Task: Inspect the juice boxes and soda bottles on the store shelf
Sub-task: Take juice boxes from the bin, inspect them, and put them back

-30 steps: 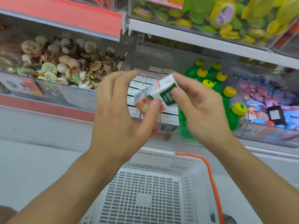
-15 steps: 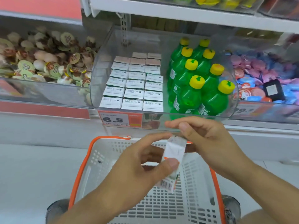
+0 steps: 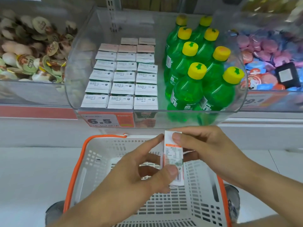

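beyond both hands, the clear bin [image 3: 78, 66] holds rows of juice boxes [image 3: 121, 76] and green bottles [image 3: 196, 69], seemingly untouched. under the hands sits the basket [image 3: 78, 161]. the left hand [image 3: 131, 176] and right hand [image 3: 208, 149] pinch one box [image 3: 173, 154] between them, label up. inspection looks barely begun: one box in check, the rest and every bottle remain.
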